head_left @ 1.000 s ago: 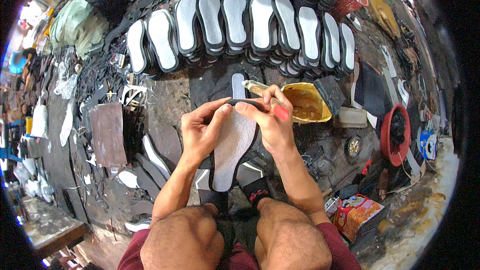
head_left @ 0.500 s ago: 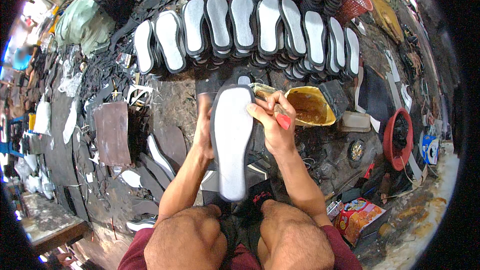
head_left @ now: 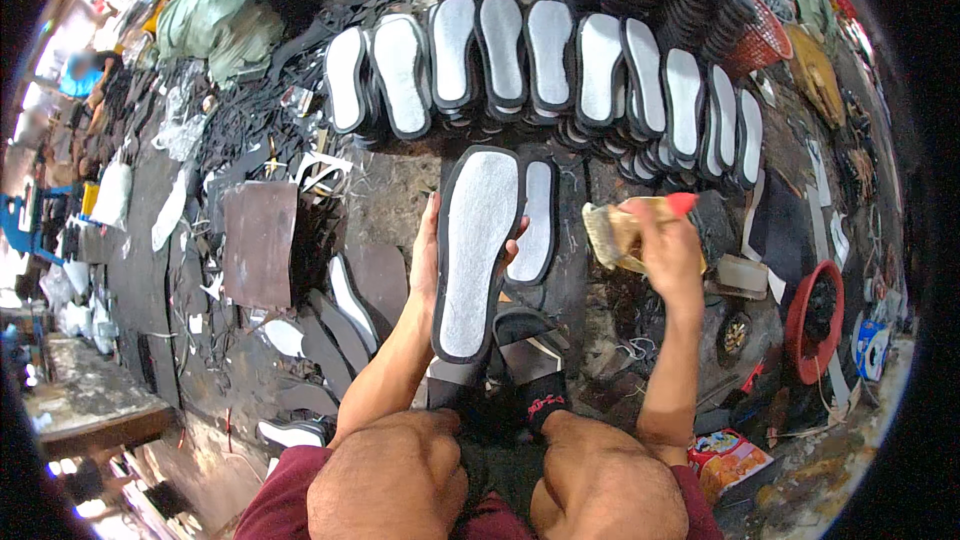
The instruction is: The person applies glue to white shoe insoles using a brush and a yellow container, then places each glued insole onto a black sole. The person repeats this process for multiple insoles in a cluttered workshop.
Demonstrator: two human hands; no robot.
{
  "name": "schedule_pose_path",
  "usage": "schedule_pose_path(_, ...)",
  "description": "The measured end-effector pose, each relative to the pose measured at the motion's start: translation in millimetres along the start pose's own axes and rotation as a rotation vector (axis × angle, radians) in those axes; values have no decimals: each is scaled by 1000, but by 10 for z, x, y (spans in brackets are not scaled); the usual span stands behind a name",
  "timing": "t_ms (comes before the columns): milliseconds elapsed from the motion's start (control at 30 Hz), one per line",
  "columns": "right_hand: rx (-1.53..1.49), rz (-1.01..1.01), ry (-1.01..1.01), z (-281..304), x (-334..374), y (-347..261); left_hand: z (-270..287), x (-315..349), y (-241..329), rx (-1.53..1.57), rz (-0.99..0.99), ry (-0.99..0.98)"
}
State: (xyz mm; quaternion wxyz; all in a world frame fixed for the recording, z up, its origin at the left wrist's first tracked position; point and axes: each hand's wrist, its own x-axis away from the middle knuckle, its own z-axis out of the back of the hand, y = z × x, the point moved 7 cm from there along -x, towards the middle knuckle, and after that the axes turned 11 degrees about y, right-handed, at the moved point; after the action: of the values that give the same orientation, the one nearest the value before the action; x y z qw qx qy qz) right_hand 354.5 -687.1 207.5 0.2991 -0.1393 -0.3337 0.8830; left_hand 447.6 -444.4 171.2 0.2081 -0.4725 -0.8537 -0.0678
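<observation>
Cluttered floor (head_left: 382,180), stacked insoles (head_left: 550,55) ranked toward its far edge.
Left hand (head_left: 426,258) clasps a white-faced insole (head_left: 480,250) between spread thumb and fingers, nearer the near edge; right hand (head_left: 668,248) curls its fingers round a red-ended brush (head_left: 683,203).

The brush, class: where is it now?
In the head view, the brush is right of centre, in the right hand, right of the sole held by the left hand.
</observation>
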Motion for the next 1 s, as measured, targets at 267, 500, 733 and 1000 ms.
schedule_pose_path(267,-1114,-168,10,-237,361,-288,164,-118,57,-215,-130,193)
schedule_pose_path(500,-498,793,-67,-432,788,-1513,192,-111,250,-581,-534,328)
schedule_pose_path(733,-405,867,240,-382,445,-1779,255,-25,123,-190,-296,-65)
schedule_pose_path(1000,-367,460,346,-289,-173,-1343,207,71,165,-132,-280,115)
